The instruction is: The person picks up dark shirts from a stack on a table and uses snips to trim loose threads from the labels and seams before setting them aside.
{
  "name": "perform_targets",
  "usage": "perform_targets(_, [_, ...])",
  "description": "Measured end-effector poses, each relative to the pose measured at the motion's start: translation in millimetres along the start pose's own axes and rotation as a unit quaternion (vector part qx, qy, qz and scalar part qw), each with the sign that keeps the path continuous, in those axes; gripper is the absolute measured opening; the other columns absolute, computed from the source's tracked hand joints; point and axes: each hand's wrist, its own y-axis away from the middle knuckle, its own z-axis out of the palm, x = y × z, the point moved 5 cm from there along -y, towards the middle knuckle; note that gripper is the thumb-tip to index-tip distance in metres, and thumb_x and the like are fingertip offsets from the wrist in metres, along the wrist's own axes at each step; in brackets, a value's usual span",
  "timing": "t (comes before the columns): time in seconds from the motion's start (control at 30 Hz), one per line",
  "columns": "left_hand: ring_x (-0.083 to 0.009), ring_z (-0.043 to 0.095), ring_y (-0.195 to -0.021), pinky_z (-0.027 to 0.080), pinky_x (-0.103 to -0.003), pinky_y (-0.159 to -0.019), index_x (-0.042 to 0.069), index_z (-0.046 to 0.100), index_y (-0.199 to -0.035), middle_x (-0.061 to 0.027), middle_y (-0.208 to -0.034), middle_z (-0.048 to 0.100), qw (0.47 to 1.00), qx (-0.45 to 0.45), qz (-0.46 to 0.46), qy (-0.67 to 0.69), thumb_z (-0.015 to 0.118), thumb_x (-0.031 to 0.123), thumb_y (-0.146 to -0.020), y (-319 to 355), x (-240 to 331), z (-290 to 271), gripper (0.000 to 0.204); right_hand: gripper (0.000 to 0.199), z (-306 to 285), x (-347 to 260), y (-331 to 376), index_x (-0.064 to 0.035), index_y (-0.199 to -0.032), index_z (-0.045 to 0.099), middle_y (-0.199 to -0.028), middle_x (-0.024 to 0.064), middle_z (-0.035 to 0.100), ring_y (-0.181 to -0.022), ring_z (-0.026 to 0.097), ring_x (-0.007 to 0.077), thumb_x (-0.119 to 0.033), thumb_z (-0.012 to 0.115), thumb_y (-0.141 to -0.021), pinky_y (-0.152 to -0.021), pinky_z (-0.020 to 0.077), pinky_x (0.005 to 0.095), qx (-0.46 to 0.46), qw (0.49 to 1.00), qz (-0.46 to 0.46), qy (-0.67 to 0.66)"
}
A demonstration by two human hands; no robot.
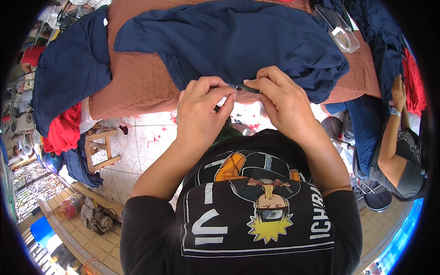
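My left hand [201, 107] pinches a small clear strip [234, 87], which looks like plastic, between thumb and fingertips. Facing it, my right hand [282, 98] is closed on a short, thin dark tool [249, 88] whose tip meets the strip; its exact kind is too small to make out. Both hands are held up before my chest at the near edge of the table. Just beyond them a navy blue garment [243, 41] lies spread over the brown textured table cover [137, 78].
Another navy garment [75, 64] hangs over the table's left end, above red cloth [64, 130]. A clear plastic box [347, 42] sits at the far right. Nearby on the right is a co-worker's arm [389, 146]. A wooden stool [103, 149] stands on the tiled floor.
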Motion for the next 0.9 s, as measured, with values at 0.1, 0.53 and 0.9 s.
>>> perform_targets(0.1, [-0.0199,0.058,-0.082,0.043,-0.035,-0.074,0.009,0.073,-0.086,0.0009,-0.093,0.063,1.0,-0.007,-0.003,-0.001,0.073,0.01,-0.077,0.1,-0.5,0.0,0.009,0.033,0.6,0.5,0.1,-0.0059,-0.106,0.067,-0.101,0.0099,0.058,-0.084,0.063,0.0293,0.005,0.063,-0.076,-0.07,0.051,0.0361,0.001,1.0,0.005,-0.01])
perform_targets(0.53, [-0.0195,0.058,-0.084,0.042,-0.036,-0.075,0.01,0.073,-0.087,0.0012,-0.093,0.063,1.0,-0.014,0.001,0.002,0.074,0.011,-0.077,-0.3,-0.2,0.5,0.01,0.023,3.7,-0.3,-2.1,-0.0035,-0.101,0.066,-0.098,0.0095,0.058,-0.091,0.062,0.0295,0.0,0.063,-0.079,-0.072,0.0515,0.0398,0.005,1.0,0.008,-0.03])
perform_targets(0.9, [-0.0132,0.067,-0.085,0.053,-0.025,-0.075,0.001,0.07,-0.095,-0.0091,-0.1,0.071,0.97,-0.056,-0.112,0.209,0.066,0.004,-0.088,-8.6,-9.8,1.2,0.009,0.021,10.7,20.1,-13.2,-0.0033,-0.096,0.067,-0.089,0.0088,0.06,-0.075,0.066,0.0224,-0.005,0.073,-0.076,-0.065,0.0517,0.033,0.024,0.989,0.042,-0.138])
